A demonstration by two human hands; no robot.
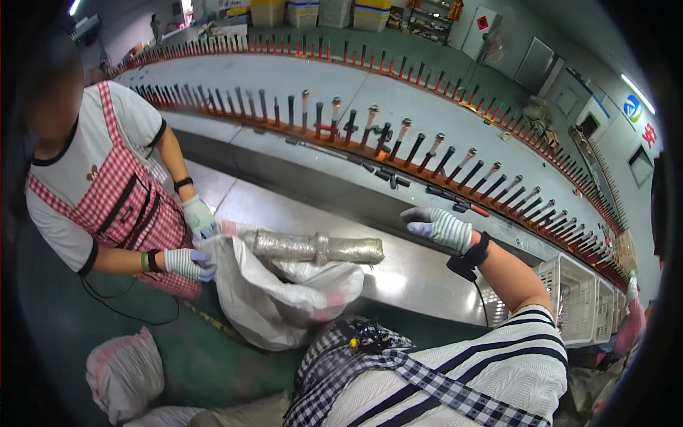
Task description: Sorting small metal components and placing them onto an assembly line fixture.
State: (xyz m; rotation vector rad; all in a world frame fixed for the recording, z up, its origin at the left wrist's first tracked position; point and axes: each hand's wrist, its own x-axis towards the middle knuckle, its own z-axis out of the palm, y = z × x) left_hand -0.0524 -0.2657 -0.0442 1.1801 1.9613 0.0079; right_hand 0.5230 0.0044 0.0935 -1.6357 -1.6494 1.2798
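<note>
Head view: a shiny, silver-wrapped, tube-shaped bundle (348, 250) touches a white sack (245, 299), left of the wearer's empty, loosely spread right hand (441, 226); the left hand's state cannot be told.

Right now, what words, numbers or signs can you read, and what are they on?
Right wall: large red writing, not copied here.
Same wall: round blue sign, white mark, no clear words.
White panel at the back: red sign, too small to read.
White shirt: brownish emblem, no clear words.
</note>
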